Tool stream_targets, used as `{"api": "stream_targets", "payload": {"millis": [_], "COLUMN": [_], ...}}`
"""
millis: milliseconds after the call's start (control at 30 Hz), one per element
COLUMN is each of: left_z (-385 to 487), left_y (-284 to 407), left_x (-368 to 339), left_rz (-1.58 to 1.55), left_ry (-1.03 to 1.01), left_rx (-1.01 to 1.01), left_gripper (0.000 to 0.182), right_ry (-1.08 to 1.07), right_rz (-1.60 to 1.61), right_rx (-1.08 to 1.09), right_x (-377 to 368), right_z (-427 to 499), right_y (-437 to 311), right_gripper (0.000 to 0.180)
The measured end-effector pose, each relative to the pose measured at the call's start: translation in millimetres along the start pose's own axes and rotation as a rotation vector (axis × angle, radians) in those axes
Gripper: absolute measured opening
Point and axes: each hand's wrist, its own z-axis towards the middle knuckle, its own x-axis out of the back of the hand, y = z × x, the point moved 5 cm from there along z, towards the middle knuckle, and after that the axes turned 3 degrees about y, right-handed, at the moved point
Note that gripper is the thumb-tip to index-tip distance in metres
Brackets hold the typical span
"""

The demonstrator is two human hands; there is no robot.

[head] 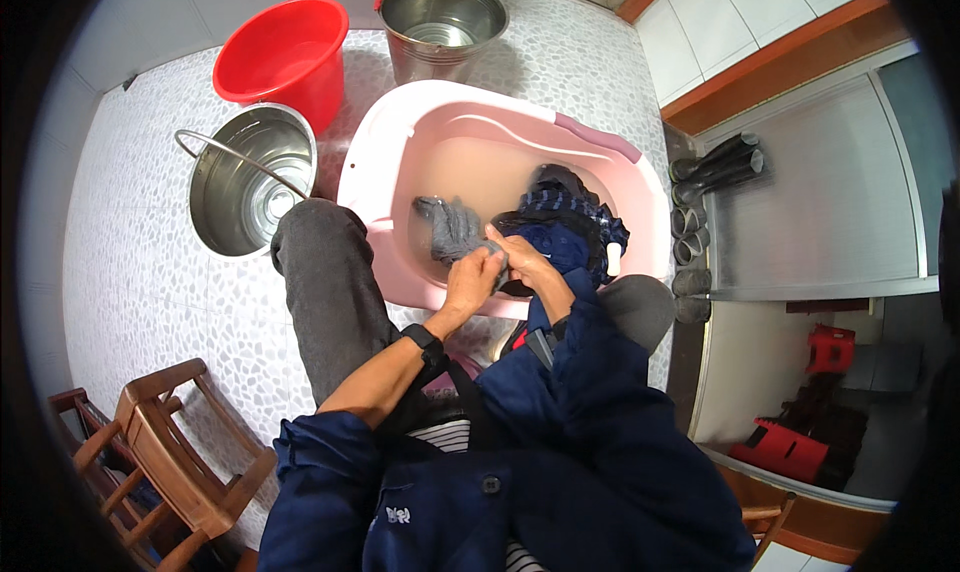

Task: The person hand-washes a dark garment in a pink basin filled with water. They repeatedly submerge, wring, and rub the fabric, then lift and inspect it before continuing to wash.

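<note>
A pink plastic tub (375, 152) with cloudy water (472, 159) stands in front of me, between my knees. Both hands work on a wet grey cloth or garment (454, 230) above the near part of the tub. My left hand (471, 279) grips its near end, with a dark band on that wrist. Right beside it, my right hand (529, 260) closes on the same bunched end. The far part of the grey cloth trails into the water. Dark blue and black wet clothes (559, 219) lie heaped at the tub's right side, next to a small pale object (613, 259).
Beyond the tub stand a metal bucket (442, 35) and a red plastic basin (285, 54). Another metal bucket (251, 189), its handle raised, is by my left knee. A wooden chair (176, 444) occupies the lower left. Boots (720, 159) and shoes (690, 245) line the right wall.
</note>
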Motion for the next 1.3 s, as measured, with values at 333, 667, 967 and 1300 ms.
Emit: {"api": "stream_targets", "payload": {"millis": [333, 667, 967, 1300], "left_z": [1.4, 16.5, 14.0, 16.3], "left_y": [-37.2, -88.6, -75.4, -67.4], "left_x": [-15.7, -21.8, -29.7, -18.9], "left_rz": [-0.666, -1.04, -0.59, -0.813], "left_ry": [-0.136, -0.086, 0.153, 0.118], "left_rx": [0.575, 0.95, 0.573, 0.705], "left_gripper": [0.027, 0.06, 0.048, 0.04], "right_ry": [0.043, 0.244, 0.736, 0.74], "right_rz": [0.49, -0.407, -0.824, -0.795], "right_rx": [0.396, 0.796, 0.652, 0.765], "right_x": [4.6, -69.9, -38.5, -42.7], "right_z": [-16.9, -81.9, -66.1, -68.7], "right_y": [-21.0, -42.8, -65.1, -56.4], "right_gripper": [0.02, 0.026, 0.039, 0.034]}}
